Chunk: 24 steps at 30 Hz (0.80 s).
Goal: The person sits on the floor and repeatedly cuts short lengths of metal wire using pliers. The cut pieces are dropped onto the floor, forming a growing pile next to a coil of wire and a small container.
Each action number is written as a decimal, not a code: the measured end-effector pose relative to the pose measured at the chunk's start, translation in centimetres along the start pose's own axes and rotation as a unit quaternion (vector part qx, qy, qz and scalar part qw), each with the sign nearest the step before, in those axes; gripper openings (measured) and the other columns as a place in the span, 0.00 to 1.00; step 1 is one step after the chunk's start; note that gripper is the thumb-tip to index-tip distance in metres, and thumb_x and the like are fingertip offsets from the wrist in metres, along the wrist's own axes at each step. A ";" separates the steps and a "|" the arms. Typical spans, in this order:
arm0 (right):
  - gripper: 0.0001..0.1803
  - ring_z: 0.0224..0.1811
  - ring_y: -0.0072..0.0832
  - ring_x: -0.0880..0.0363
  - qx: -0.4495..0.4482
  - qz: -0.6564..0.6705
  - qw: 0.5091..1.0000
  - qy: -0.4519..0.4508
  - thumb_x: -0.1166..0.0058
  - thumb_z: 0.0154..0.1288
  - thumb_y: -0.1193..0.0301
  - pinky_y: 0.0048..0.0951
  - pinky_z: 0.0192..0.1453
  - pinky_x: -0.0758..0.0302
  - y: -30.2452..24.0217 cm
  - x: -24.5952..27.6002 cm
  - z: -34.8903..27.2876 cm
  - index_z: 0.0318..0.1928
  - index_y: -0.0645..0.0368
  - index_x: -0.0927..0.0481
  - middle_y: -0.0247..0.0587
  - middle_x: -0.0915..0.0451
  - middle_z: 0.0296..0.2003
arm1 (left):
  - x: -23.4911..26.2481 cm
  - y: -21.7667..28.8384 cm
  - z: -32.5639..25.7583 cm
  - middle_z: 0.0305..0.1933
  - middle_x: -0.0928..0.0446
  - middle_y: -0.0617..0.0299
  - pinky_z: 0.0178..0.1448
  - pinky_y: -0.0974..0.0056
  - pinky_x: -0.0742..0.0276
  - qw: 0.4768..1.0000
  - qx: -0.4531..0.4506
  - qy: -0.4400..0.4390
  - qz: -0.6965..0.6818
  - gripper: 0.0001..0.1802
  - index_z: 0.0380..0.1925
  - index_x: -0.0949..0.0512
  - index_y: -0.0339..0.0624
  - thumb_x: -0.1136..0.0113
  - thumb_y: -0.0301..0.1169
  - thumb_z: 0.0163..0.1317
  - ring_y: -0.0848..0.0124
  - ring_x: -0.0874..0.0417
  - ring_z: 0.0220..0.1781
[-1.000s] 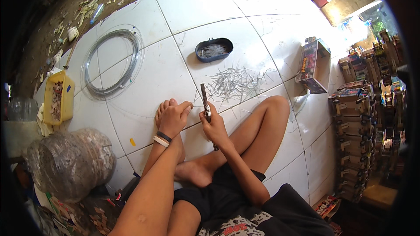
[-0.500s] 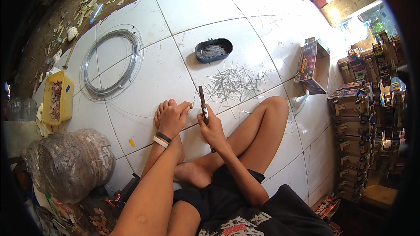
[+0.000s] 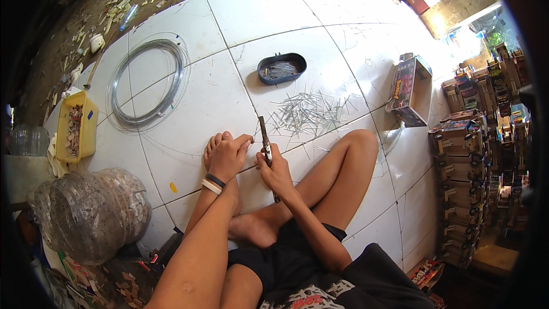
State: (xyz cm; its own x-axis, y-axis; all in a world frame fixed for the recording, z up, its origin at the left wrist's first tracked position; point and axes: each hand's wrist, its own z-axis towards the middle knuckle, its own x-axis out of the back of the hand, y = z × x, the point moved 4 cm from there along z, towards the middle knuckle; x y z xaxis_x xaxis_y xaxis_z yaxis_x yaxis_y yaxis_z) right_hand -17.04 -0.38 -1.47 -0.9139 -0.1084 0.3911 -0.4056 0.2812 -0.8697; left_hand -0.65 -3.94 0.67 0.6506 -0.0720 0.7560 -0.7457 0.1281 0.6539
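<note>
Clock positions are read with the right hand (image 3: 275, 170) at the dial centre, 12 o'clock pointing away from the person; the right hand's grip is closed around a dark, narrow hand tool (image 3: 265, 133), its head directed just left of 12 o'clock; the left hand (image 3: 226, 157) lies at 9 o'clock, over the foot (image 3: 213, 142); its thumb and forefinger are near the tool head, but whether that grip pinches a wire cannot be told; a loose pile of cut wires (image 3: 307, 109) lies at 1 o'clock on the white tiled floor (image 3: 257, 14); a dark oval container (image 3: 282, 80) holding similar pieces stands at 12 o'clock, beyond the pile; a wire coil (image 3: 138, 120) lies at 10 o'clock; a printed box (image 3: 402, 88) stands at 2 o'clock.
</note>
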 end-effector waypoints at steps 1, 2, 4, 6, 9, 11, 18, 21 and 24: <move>0.11 0.26 0.43 0.18 0.018 -0.004 1.000 0.010 0.41 0.76 0.69 0.43 0.33 0.26 -0.2 0.0 0.1 0.48 0.61 0.27 0.55 0.18 0.27 | 0.0 0.0 0.0 0.36 0.19 0.48 0.57 0.49 0.29 1.000 -0.002 0.003 0.007 0.10 0.44 0.13 0.55 0.43 0.37 0.73 0.49 0.23 0.45; 0.11 0.25 0.44 0.19 0.022 -0.009 1.000 0.013 0.41 0.76 0.69 0.44 0.32 0.27 -0.3 0.0 0.2 0.48 0.60 0.28 0.55 0.18 0.26 | -0.1 -0.1 0.0 0.36 0.19 0.48 0.57 0.49 0.29 1.000 -0.005 0.007 0.015 0.10 0.44 0.13 0.55 0.43 0.37 0.73 0.49 0.23 0.45; 0.10 0.24 0.49 0.20 0.037 -0.019 0.999 0.018 0.41 0.75 0.70 0.46 0.31 0.27 -0.6 0.2 0.5 0.48 0.60 0.28 0.56 0.19 0.24 | -0.1 -0.2 0.0 0.35 0.18 0.49 0.57 0.50 0.29 1.000 -0.012 0.019 0.020 0.10 0.44 0.13 0.55 0.43 0.36 0.73 0.49 0.22 0.45; 0.11 0.25 0.56 0.20 0.036 -0.035 0.999 0.006 0.42 0.75 0.70 0.50 0.31 0.28 -0.7 0.5 0.6 0.48 0.60 0.29 0.58 0.20 0.24 | -0.1 -0.4 -0.1 0.35 0.19 0.48 0.55 0.49 0.28 0.999 -0.016 0.026 0.017 0.09 0.44 0.13 0.54 0.43 0.37 0.73 0.48 0.23 0.44; 0.12 0.30 0.65 0.19 0.045 -0.071 0.996 0.000 0.43 0.75 0.70 0.58 0.35 0.28 -0.7 0.9 1.0 0.49 0.61 0.31 0.63 0.20 0.26 | -0.3 -0.7 0.2 0.34 0.20 0.45 0.52 0.46 0.27 0.999 -0.015 0.034 0.001 0.09 0.45 0.14 0.55 0.42 0.37 0.72 0.45 0.23 0.43; 0.12 0.32 0.65 0.19 0.082 -0.098 0.991 0.030 0.43 0.74 0.71 0.59 0.36 0.27 -0.7 1.0 1.3 0.49 0.61 0.31 0.65 0.19 0.28 | -0.4 -0.9 0.2 0.33 0.21 0.45 0.53 0.46 0.27 0.999 -0.007 0.041 -0.012 0.09 0.45 0.14 0.55 0.42 0.38 0.72 0.45 0.23 0.44; 0.28 0.32 0.31 0.21 0.153 -0.009 0.985 0.074 0.43 0.78 0.71 0.37 0.39 0.24 -0.4 2.7 3.7 0.72 0.61 0.36 0.42 0.19 0.34 | -0.2 -0.7 0.1 0.33 0.18 0.50 0.55 0.50 0.28 0.998 -0.004 0.048 0.028 0.09 0.42 0.13 0.53 0.42 0.37 0.73 0.49 0.22 0.43; 0.26 0.39 0.45 0.19 0.023 0.085 0.995 -0.038 0.42 0.75 0.74 0.42 0.47 0.23 0.3 2.0 1.4 0.70 0.58 0.34 0.54 0.20 0.41 | -0.4 -0.7 0.0 0.34 0.19 0.48 0.54 0.49 0.28 0.999 -0.001 0.039 0.008 0.09 0.43 0.13 0.53 0.42 0.37 0.73 0.48 0.22 0.43; 0.25 0.41 0.54 0.19 0.134 0.009 0.989 -0.058 0.41 0.73 0.75 0.45 0.47 0.23 -1.4 0.9 -0.3 0.67 0.59 0.32 0.59 0.20 0.42 | -0.4 -1.0 0.0 0.36 0.20 0.45 0.53 0.45 0.27 0.999 -0.006 0.041 0.003 0.08 0.43 0.15 0.54 0.42 0.38 0.73 0.45 0.22 0.45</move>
State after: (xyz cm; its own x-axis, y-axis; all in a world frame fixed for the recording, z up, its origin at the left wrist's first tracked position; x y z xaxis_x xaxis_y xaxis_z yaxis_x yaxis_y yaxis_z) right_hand -17.27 -0.53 0.15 -0.9102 -0.2195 0.3513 -0.3647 0.0222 -0.9309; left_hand -0.18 -4.05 -0.28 0.6556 0.0103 0.7550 -0.7486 0.1400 0.6481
